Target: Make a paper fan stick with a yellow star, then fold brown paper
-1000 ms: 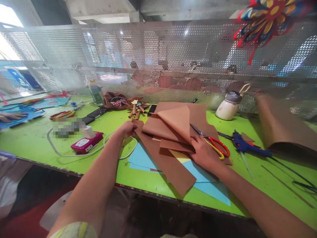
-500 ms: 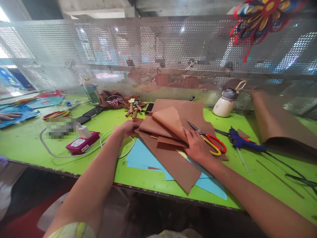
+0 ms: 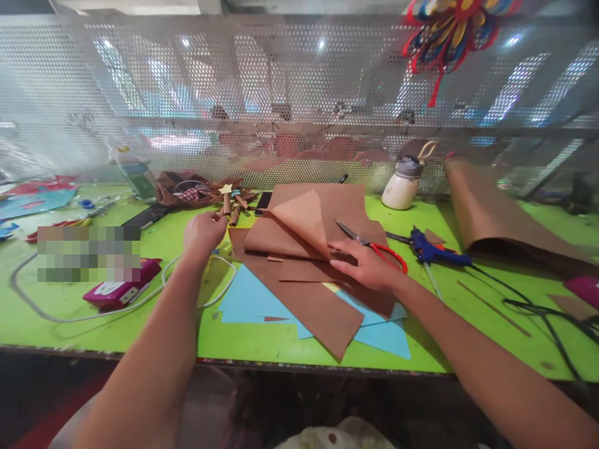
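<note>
My left hand (image 3: 206,234) is at the near side of a bunch of rolled brown paper tubes (image 3: 234,215) topped with a pale yellow paper star (image 3: 226,189). Its fingers are curled together at the tube ends, and what they grip is hidden. My right hand (image 3: 362,265) lies with fingers stretched out, over the folded brown paper (image 3: 297,218) and beside the scissors (image 3: 350,231). The red handle loop shows past the hand, while the yellow one is covered. Light blue paper sheets (image 3: 255,299) lie beneath the brown pieces.
A blue glue gun (image 3: 435,249) with a black cord lies on the right, near a large brown paper roll (image 3: 486,212). A white bottle (image 3: 401,184) stands behind. On the left are a purple power strip (image 3: 119,293), its white cable, and a clear bottle (image 3: 135,174).
My left hand has moved from the brown paper's left edge to the paper tubes. My right hand has loosened off the folded paper, its fingers now spread. The view has swung right.
</note>
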Available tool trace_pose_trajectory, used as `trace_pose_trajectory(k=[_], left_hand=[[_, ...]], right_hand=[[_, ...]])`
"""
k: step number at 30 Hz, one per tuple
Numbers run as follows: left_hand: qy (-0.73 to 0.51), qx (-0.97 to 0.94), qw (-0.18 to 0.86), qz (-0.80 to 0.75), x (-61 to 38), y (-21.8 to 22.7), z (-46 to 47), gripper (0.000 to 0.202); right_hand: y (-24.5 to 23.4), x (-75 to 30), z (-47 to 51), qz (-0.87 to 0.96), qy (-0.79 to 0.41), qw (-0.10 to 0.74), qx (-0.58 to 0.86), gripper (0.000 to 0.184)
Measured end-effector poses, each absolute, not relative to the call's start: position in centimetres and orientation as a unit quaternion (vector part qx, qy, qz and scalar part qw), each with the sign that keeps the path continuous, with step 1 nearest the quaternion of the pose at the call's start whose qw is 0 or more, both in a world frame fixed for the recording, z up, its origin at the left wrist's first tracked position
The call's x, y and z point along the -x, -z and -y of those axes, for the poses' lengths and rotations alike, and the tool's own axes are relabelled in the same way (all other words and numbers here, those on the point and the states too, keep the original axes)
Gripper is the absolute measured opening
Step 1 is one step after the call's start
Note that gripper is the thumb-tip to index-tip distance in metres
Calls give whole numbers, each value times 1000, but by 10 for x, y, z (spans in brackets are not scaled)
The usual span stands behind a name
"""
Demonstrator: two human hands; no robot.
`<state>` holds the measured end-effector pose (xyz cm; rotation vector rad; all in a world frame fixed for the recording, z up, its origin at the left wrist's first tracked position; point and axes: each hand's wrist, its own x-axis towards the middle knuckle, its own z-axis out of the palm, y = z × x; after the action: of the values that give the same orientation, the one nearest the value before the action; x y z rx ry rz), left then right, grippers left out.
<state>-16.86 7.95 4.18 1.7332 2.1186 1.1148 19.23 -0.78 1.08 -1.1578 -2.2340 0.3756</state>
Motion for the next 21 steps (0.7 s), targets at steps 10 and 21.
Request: trace_pose_trajectory(k=[10, 21], left_hand=[[-444, -758, 47, -475, 90, -49, -45, 25], [-202, -914, -131, -327, 26, -30, -11, 14]], right_hand=[[7, -179, -9, 814, -89, 354, 452, 52], [-3, -188, -8, 802, -125, 374, 448, 46]])
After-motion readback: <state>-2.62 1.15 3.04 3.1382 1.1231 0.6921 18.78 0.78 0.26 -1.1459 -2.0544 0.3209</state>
